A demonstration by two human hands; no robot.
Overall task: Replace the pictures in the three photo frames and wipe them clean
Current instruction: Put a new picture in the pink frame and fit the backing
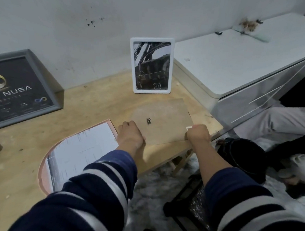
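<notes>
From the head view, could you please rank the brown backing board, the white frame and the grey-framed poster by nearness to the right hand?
1. Brown backing board: gripped by the right hand at its near right corner.
2. White frame: upright against the wall, behind the board.
3. Grey-framed poster: far left, leaning on the wall.

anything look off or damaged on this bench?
Wall behind the white frame has dark chips. Table edge by the right hand looks splintered. Dried brown debris sits on the white cabinet.
</notes>
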